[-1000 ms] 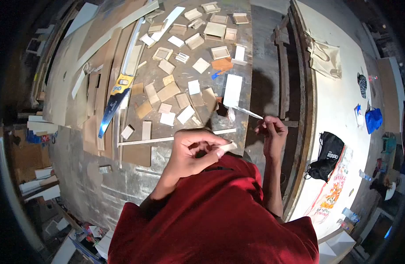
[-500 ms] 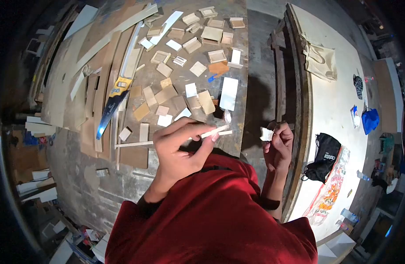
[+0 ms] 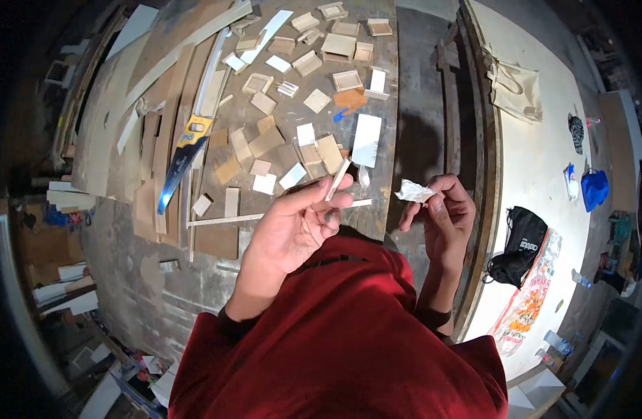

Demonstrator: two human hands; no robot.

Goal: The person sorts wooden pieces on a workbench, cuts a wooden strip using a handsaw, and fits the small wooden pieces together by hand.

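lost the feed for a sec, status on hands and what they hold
Left hand pinching a thin wooden stick, raised over the workbench. Right hand holding a crumpled white scrap. Nothing between the hands.

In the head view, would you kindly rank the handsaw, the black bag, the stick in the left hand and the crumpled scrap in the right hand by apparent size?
1. handsaw
2. black bag
3. stick
4. crumpled scrap
The held pieces sit nearer the camera, so the stick and scrap ranking is unsure.

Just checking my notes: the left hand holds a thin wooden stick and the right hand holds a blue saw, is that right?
Not quite. In the head view the right hand holds a crumpled white scrap; the blue saw lies on the workbench. The left hand does hold the thin wooden stick.
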